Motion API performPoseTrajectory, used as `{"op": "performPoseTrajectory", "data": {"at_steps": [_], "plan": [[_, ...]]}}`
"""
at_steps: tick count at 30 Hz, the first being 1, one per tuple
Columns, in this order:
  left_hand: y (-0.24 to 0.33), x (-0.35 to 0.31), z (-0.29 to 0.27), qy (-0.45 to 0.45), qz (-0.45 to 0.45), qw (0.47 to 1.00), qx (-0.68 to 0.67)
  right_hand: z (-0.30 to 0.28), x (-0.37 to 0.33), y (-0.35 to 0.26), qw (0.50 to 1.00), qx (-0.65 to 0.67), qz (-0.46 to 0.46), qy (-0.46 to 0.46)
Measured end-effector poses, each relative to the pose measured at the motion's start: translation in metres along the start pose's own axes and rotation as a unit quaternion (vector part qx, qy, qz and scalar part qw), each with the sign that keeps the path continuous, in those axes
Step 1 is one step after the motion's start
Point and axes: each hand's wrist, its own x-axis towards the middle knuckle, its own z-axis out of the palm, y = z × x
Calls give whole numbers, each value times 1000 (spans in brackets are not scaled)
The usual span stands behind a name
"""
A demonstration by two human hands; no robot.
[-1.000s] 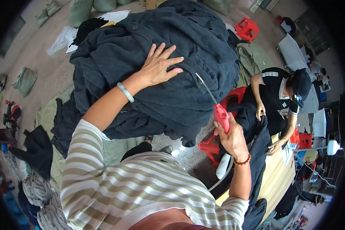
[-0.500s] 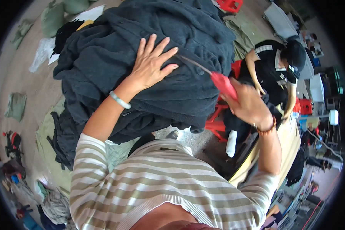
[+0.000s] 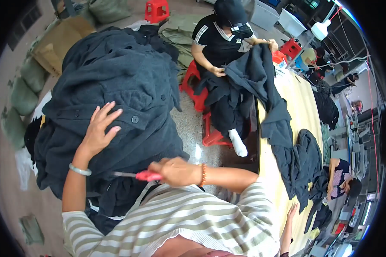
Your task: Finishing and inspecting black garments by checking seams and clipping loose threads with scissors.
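A big heap of dark buttoned knit garments [image 3: 128,81] lies in front of me. My left hand [image 3: 101,130] rests on the top garment with its fingers spread, holding nothing. A dark round button [image 3: 135,119] sits just right of those fingertips. My right hand [image 3: 178,172] is closed around a red-handled tool [image 3: 149,175] with a thin metal end pointing left. That tool is close to the heap's near edge, low in front of my body. Blur and my fingers hide its exact kind, and whether it touches the cloth I cannot tell.
Beyond the heap's right side, a co-worker [image 3: 221,47] sits on a red stool [image 3: 193,85], holding a dark garment [image 3: 253,68]. A pale yellow table [image 3: 302,103] with dark garments stands on my right. Stuffed sacks [image 3: 32,77] and a cardboard box [image 3: 60,45] stand at the left.
My view has turned to the right. My right hand has brought the red-handled tool down and inward toward my body. My left hand still lies spread on the heap. The co-worker now raises a garment.
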Motion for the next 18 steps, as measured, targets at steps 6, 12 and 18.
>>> {"op": "performPoseTrajectory", "data": {"at_steps": [6,12,18], "plan": [[16,-23,-37,74,-49,993,-78,62,66,-20,980,29,-185,-68],[-11,-101,-83,75,-106,991,14,150,140,-62,939,34,-315,-131],[-65,-191,-126,179,-225,958,-16,237,169,-52,911,-126,-319,-230]]}}
